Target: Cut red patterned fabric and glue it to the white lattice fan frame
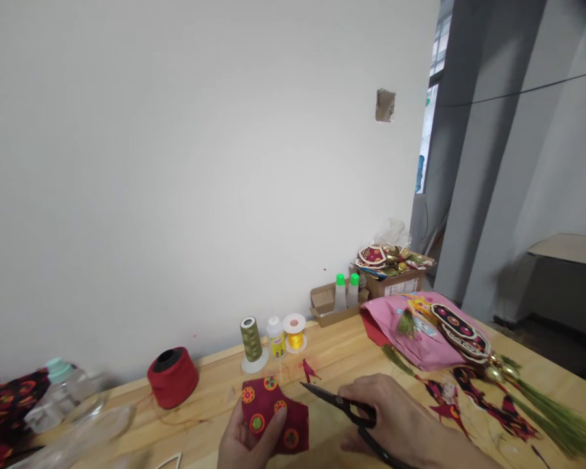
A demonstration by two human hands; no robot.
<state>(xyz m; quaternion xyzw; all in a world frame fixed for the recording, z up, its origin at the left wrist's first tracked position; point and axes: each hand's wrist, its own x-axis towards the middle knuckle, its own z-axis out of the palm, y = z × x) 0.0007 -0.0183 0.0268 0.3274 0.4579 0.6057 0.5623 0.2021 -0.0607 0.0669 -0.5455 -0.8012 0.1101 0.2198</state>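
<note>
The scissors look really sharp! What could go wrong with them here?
The black scissors in the right hand point toward the red patterned cloth held by the left hand, so a slip might nick those fingers. The green tassel lies on the table near the right hand, so its threads could perhaps get snagged or snipped by mistake.

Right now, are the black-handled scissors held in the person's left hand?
No, the black-handled scissors are in the right hand, while the left hand holds the dark red patterned fabric piece.
</note>
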